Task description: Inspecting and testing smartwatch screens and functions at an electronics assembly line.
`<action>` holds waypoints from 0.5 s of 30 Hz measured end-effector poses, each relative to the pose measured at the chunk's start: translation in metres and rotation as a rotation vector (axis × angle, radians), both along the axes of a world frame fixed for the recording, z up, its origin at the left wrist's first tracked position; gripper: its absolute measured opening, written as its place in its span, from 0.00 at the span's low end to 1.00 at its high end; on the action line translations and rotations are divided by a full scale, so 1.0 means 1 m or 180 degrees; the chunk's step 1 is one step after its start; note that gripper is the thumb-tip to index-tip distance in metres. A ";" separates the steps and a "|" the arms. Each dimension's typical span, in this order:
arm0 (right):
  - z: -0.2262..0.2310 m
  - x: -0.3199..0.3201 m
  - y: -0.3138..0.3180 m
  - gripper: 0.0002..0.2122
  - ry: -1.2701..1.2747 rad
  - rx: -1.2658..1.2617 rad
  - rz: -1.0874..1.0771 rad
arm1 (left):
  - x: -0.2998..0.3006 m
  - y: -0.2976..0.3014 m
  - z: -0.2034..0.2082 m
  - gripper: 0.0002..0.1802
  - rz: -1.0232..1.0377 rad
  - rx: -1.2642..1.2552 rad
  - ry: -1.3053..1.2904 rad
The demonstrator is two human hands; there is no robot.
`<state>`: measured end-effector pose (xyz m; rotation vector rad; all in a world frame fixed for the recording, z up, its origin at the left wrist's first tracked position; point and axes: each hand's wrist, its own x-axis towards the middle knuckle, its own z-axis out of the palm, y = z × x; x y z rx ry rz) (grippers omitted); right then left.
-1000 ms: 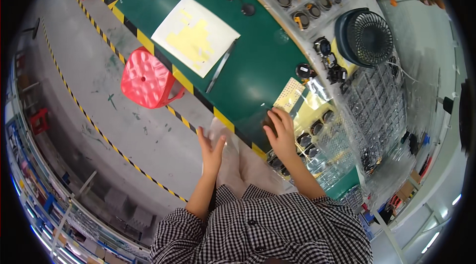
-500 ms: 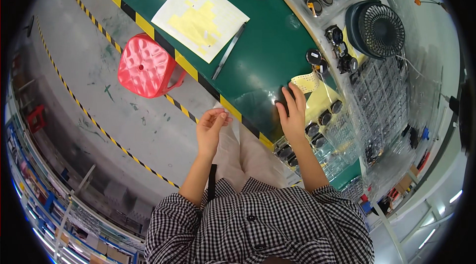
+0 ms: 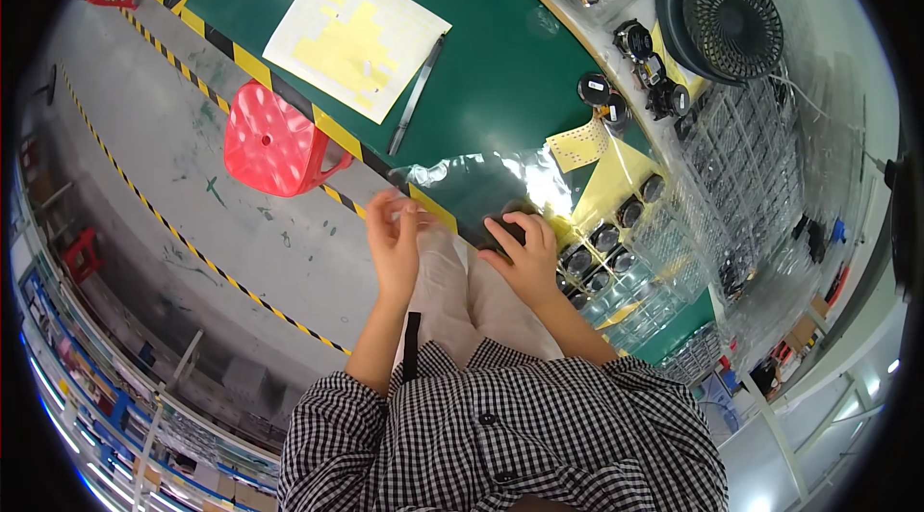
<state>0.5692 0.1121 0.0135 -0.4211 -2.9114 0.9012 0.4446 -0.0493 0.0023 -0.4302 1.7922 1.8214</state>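
My left hand (image 3: 393,244) is held just off the table's front edge, above my lap. Its fingers are curled in toward the thumb; whatever they may pinch is too small or blurred to make out. My right hand (image 3: 529,257) rests at the near edge of the green table (image 3: 510,60), fingers bent and apart. A dark patch shows under its fingertips, a part or a shadow, I cannot tell which. Beyond that hand, clear glossy film (image 3: 546,187) catches the light. Close by lies a pale yellow sticker sheet (image 3: 579,145) with rows of small marks.
A white sheet with yellow patches (image 3: 356,40) and a pen (image 3: 417,98) lie farther off. On the right are a clear tray of round dark parts (image 3: 603,238), loose round modules (image 3: 594,89), stacked clear trays (image 3: 731,146) and a black fan (image 3: 736,21). A red stool (image 3: 269,139) stands left.
My right hand has moved left and nearer to me, from beside the yellow sticker sheet to the table's edge. My left hand has shifted slightly left. The whole view has turned a little.
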 end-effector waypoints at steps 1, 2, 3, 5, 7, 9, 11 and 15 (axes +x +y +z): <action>0.001 -0.001 -0.003 0.21 0.0002 -0.0032 -0.0090 | 0.005 -0.001 -0.001 0.21 -0.0101 -0.0487 0.0779; 0.000 0.000 -0.003 0.19 -0.0005 -0.0060 -0.0184 | 0.004 -0.001 0.003 0.34 -0.0653 -0.1513 0.1616; 0.000 0.001 -0.002 0.19 -0.0010 -0.0057 -0.0205 | 0.005 0.000 0.006 0.34 -0.0674 -0.1505 0.1617; -0.002 0.001 -0.001 0.15 0.0085 -0.0086 -0.0307 | 0.009 -0.002 0.010 0.36 -0.1260 -0.1961 0.3096; -0.005 0.000 -0.001 0.14 0.0130 -0.0135 -0.0320 | 0.015 -0.005 0.011 0.31 -0.1742 -0.1902 0.3331; -0.005 -0.001 0.002 0.12 0.0162 -0.0118 -0.0310 | 0.019 0.002 0.015 0.26 -0.3127 -0.1651 0.3109; -0.003 -0.002 0.005 0.11 0.0187 -0.0169 -0.0174 | 0.020 0.007 0.010 0.24 -0.3275 -0.1567 0.3134; -0.004 -0.002 0.012 0.12 0.0408 -0.0239 0.0011 | 0.019 0.011 0.002 0.18 -0.3148 -0.1554 0.3157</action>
